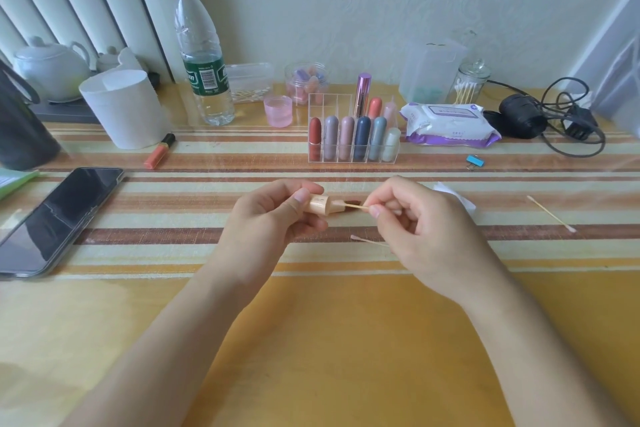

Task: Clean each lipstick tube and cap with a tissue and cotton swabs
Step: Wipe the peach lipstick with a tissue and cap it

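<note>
Just above the striped surface (450, 253), the left hand (266, 229) grips the beige lipstick tube (323, 205) lying sideways, open end facing the right hand (415, 229), which pinches a cotton swab (355, 207) along that axis.

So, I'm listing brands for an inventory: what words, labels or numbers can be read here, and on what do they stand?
"on": white letters on the green label of the water bottle; the rest of the word curves out of view.
Barcode on that label: digits too small to read.
Wipes pack: purple-framed print, too blurred to read.
Lipsticks, phone: no readable text.
</note>
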